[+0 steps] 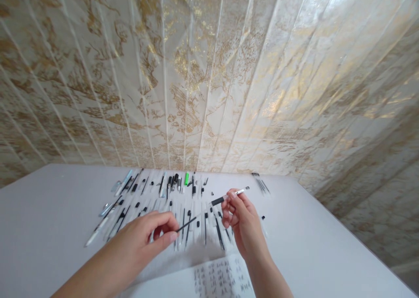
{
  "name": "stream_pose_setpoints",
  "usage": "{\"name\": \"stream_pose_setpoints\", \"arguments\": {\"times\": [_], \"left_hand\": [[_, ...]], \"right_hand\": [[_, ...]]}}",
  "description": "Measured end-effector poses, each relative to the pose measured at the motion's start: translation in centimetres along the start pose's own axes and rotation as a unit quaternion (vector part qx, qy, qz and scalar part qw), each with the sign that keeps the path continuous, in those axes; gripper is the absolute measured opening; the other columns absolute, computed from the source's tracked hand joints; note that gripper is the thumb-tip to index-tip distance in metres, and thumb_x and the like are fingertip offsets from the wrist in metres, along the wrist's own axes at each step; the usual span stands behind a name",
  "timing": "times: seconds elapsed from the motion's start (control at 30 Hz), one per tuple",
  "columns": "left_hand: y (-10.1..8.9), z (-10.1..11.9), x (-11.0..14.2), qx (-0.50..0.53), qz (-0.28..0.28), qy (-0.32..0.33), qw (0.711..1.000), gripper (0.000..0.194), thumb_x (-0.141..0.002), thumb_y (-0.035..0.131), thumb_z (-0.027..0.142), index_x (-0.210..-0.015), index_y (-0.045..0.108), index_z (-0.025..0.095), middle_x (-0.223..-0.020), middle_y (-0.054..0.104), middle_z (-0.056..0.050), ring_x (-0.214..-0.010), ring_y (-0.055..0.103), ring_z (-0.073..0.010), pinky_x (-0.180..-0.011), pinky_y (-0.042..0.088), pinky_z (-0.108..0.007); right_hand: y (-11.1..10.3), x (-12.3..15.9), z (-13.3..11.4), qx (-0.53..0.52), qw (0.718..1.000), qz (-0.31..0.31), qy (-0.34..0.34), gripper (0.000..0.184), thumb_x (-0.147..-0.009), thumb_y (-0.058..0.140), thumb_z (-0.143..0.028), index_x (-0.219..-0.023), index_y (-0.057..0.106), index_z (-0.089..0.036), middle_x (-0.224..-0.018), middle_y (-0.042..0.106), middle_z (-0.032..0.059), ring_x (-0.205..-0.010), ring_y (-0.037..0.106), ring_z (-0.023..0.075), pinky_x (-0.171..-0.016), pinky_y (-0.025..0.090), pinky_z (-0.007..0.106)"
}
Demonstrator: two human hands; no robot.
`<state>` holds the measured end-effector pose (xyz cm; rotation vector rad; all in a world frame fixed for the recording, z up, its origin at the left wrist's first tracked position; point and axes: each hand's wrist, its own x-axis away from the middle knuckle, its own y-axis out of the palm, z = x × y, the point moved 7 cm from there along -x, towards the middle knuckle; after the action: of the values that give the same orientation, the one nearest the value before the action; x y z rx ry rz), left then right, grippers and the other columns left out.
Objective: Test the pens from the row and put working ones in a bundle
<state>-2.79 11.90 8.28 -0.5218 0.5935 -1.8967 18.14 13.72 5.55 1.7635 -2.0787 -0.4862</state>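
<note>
Two slim forms lie almost in line: the left hand [155,231] pinches a thin, dark, rod-shaped pen refill [187,224], its free end slanting up and rightward toward a clear plastic pen barrel with a black sleeve [218,200], held in the right hand's [242,217] closed fingers (whether the two meet is too blurred to tell). Both sit above a smooth white worktop [49,210], near a bright green cylindrical cap [187,179] and a handwritten paper sheet [218,277].
</note>
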Motion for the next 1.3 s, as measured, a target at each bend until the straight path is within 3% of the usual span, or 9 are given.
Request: {"name": "stream_pose_setpoints", "arguments": {"times": [0.2, 0.6, 0.73, 0.87, 0.93, 1.0, 1.1, 1.17, 1.3], "left_hand": [[0.1, -0.7, -0.1, -0.019, 0.001, -0.006, 1.0, 0.025, -0.085, 0.05, 0.042, -0.074, 0.06, 0.022, -0.075, 0.06, 0.001, -0.071, 0.05, -0.0192, -0.065, 0.033, -0.027], [0.1, -1.1, 0.0, -0.047, 0.001, 0.003, 0.999, 0.023, -0.085, 0.051, 0.041, -0.075, 0.063, 0.024, -0.077, 0.064, 0.001, -0.071, 0.054, -0.0195, -0.065, 0.035, -0.027], [-0.9, -1.3, 0.0, -0.114, 0.076, 0.025, 0.99, 0.025, -0.087, 0.051, 0.042, -0.075, 0.066, 0.026, -0.074, 0.063, 0.001, -0.069, 0.057, -0.0201, -0.065, 0.037, -0.028], [-2.2, 1.7, -0.5, -0.217, 0.166, 0.157, 0.949, 0.015, -0.086, 0.057, 0.034, -0.079, 0.068, 0.028, -0.079, 0.068, 0.001, -0.08, 0.06, -0.0239, -0.073, 0.037, -0.033], [-3.7, 4.3, -0.5, -0.258, 0.228, 0.232, 0.91, 0.015, -0.086, 0.061, 0.037, -0.097, 0.068, 0.03, -0.099, 0.071, -0.001, -0.096, 0.06, -0.0276, -0.082, 0.037, -0.038], [-5.7, 6.6, -0.8, -0.264, 0.297, 0.264, 0.879, 0.041, -0.085, 0.064, 0.045, -0.123, 0.059, 0.029, -0.126, 0.064, -0.005, -0.114, 0.054, -0.0308, -0.094, 0.036, -0.043], [-7.6, 7.8, -3.5, -0.218, 0.336, 0.23, 0.887, 0.034, -0.089, 0.062, 0.039, -0.12, 0.057, 0.026, -0.12, 0.064, -0.005, -0.111, 0.056, -0.026, -0.094, 0.042, -0.039], [-5.6, 7.3, -7.2, -0.247, 0.254, 0.207, 0.912, 0.017, -0.092, 0.057, 0.026, -0.108, 0.059, 0.022, -0.108, 0.067, -0.004, -0.097, 0.062, -0.0225, -0.082, 0.048, -0.035], [2.9, 4.9, -13.9, -0.329, 0.066, 0.267, 0.904, 0.021, -0.084, 0.062, 0.004, -0.095, 0.067, 0.021, -0.099, 0.071, 0.0, -0.098, 0.064, -0.0183, -0.086, 0.049, -0.031]], "right_hand": [[-0.6, -0.1, -0.5, 0.004, 1.0, 0.017, -0.021, 0.029, -0.076, 0.077, -0.039, -0.078, 0.055, -0.02, -0.061, 0.056, -0.0049, -0.047, 0.043, 0.0067, -0.037, 0.037, 0.015], [-0.4, -0.4, 0.4, -0.01, 0.999, -0.01, 0.032, 0.032, -0.073, 0.08, -0.039, -0.075, 0.056, -0.018, -0.061, 0.059, -0.0034, -0.045, 0.043, 0.0054, -0.036, 0.038, 0.013], [0.8, 0.3, 1.3, 0.025, 0.996, -0.068, 0.051, 0.023, -0.073, 0.081, -0.03, -0.077, 0.063, -0.016, -0.057, 0.058, -0.0045, -0.045, 0.04, 0.0044, -0.037, 0.039, 0.012], [2.6, 1.2, 3.4, -0.035, 0.98, -0.145, 0.134, 0.019, -0.067, 0.081, -0.021, -0.081, 0.069, -0.014, -0.062, 0.066, 0.0011, -0.048, 0.052, 0.0082, -0.035, 0.044, 0.014], [2.2, 0.8, 3.4, -0.109, 0.976, -0.126, 0.139, 0.02, -0.066, 0.08, -0.022, -0.081, 0.072, -0.012, -0.066, 0.071, 0.0055, -0.053, 0.059, 0.0115, -0.036, 0.047, 0.015], [0.8, -0.3, 2.5, -0.17, 0.975, -0.084, 0.118, 0.02, -0.064, 0.08, -0.023, -0.08, 0.074, -0.012, -0.068, 0.073, 0.0054, -0.055, 0.062, 0.01, -0.039, 0.048, 0.013], [-1.9, -1.7, 0.3, -0.231, 0.969, -0.028, 0.077, 0.024, -0.06, 0.082, -0.018, -0.082, 0.074, -0.017, -0.073, 0.076, 0.0007, -0.055, 0.062, 0.0049, -0.042, 0.046, 0.008], [-3.3, -2.3, -0.9, -0.27, 0.962, 0.0, 0.052, 0.025, -0.058, 0.082, -0.014, -0.081, 0.072, -0.017, -0.074, 0.076, -0.001, -0.053, 0.06, 0.0037, -0.04, 0.044, 0.007], [-4.3, -2.6, -2.4, -0.289, 0.957, 0.015, 0.013, 0.022, -0.06, 0.083, -0.012, -0.075, 0.068, -0.016, -0.071, 0.073, -0.0035, -0.049, 0.054, 0.003, -0.036, 0.041, 0.009]]}}
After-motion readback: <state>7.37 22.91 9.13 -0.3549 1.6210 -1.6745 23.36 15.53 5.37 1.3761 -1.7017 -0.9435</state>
